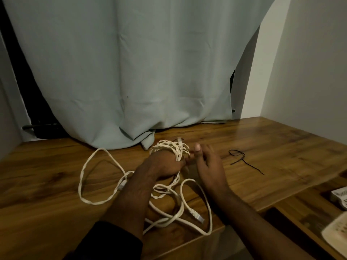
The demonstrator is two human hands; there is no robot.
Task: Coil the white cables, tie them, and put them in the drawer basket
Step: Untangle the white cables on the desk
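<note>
Now: left hand grip wound round with a white cable coil, fingers curled into it | right hand just beside, fingers loosely straight, holding nothing | loose cable loops across the wooden counter toward the near edge | thin black tie right | pale curtain behind.

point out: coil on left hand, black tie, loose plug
coil (170, 148), head view, wound strands above the knuckles
black tie (244, 160), head view, mid-strand
loose plug (197, 216), head view, connector body
</note>
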